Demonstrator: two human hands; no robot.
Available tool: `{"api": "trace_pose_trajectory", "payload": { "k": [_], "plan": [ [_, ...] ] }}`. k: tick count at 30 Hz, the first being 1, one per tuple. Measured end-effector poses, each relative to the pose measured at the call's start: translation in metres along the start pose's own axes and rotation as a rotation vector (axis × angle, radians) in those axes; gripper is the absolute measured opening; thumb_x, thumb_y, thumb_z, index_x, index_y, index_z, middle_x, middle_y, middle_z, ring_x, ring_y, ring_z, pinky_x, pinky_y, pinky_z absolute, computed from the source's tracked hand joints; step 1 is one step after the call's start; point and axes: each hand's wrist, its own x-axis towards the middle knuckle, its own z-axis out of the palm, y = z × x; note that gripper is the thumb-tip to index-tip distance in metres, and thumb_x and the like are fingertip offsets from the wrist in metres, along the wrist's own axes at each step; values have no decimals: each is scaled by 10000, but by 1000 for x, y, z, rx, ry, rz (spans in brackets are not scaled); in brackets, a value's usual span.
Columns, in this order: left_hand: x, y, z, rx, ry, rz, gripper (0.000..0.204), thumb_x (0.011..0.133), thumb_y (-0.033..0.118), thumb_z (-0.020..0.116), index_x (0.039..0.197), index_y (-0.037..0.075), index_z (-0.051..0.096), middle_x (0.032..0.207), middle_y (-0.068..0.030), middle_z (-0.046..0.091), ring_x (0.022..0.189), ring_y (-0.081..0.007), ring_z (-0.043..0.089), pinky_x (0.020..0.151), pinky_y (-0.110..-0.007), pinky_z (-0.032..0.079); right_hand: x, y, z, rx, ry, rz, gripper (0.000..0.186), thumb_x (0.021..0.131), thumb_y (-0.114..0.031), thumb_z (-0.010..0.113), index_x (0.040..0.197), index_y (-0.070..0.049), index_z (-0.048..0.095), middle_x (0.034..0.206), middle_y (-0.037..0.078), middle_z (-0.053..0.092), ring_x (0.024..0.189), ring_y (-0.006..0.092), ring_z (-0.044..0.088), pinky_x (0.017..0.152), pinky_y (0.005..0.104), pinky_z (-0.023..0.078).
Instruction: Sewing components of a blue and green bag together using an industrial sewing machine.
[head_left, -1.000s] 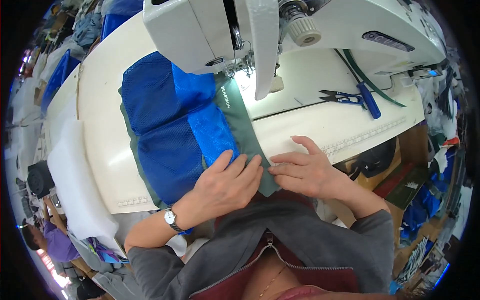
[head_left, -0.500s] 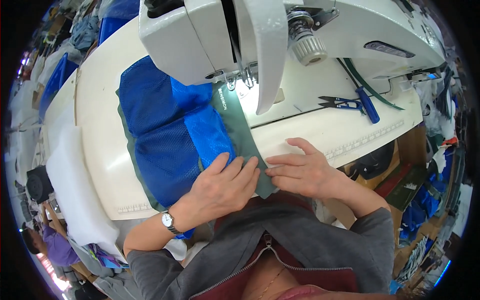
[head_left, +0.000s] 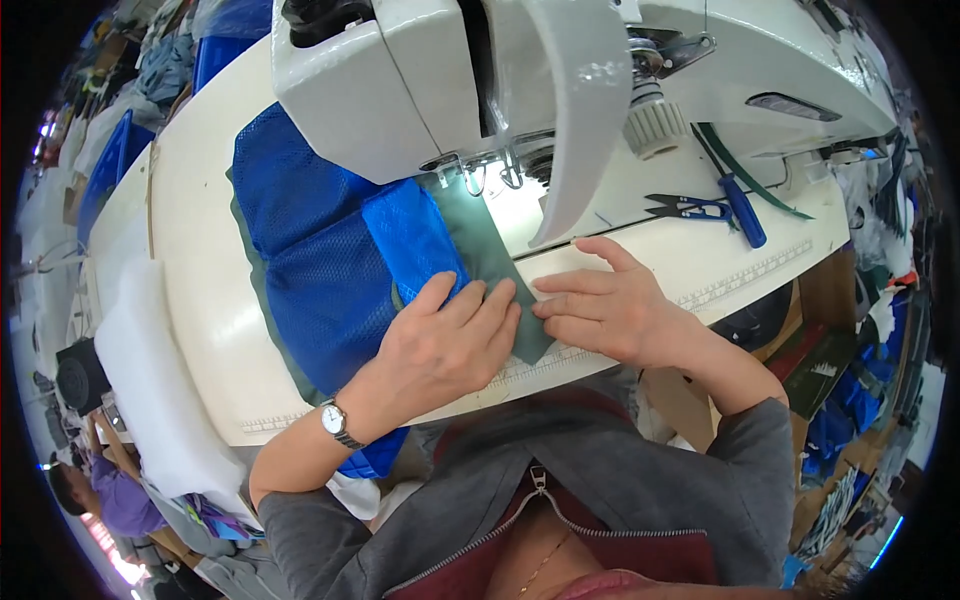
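A green fabric strip [head_left: 487, 240] lies on the sewing table, its far end under the head of a white sewing machine [head_left: 400, 95]. Dark blue mesh fabric [head_left: 325, 290] and a brighter blue fabric piece [head_left: 408, 235] spread to its left, over more green cloth. My left hand [head_left: 445, 345] rests flat on the bright blue and green fabric, fingers stretched forward. At the green strip's right edge, my right hand [head_left: 625, 312] touches it with its fingertips, thumb held apart. The machine's metal parts hide the sewing point.
Thread snips [head_left: 690, 208] and a blue-handled tool [head_left: 742, 212] lie right of the machine head. A ruler strip [head_left: 745, 275] runs along the table's near edge. White padding [head_left: 165, 380] sits at left. A person in purple [head_left: 125, 495] is in the left background.
The fabric has slid away from me under the machine head, covering the print on the green strip. Both hands moved forward with it. The view has shifted slightly.
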Motion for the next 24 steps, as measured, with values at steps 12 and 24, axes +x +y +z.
{"api": "trace_pose_trajectory", "payload": {
  "k": [12, 24],
  "plan": [
    [6, -27, -1, 40, 21, 19, 208, 740, 76, 670, 931, -2, 687, 1038, -125, 663, 867, -195, 621, 758, -331, 455, 21, 19, 7, -37, 112, -30, 60, 771, -139, 599, 787, -112, 548, 874, -8, 660, 995, 166, 650, 1009, 470, 431],
    [14, -52, -4, 100, 16, 33, 254, 710, 78, 654, 954, 15, 683, 1026, -100, 683, 882, -180, 641, 803, -327, 457, 37, 37, 9, -121, 149, -43, 81, 723, -119, 630, 782, -124, 574, 770, -27, 631, 811, 156, 645, 1024, 425, 420]
  ]
}}
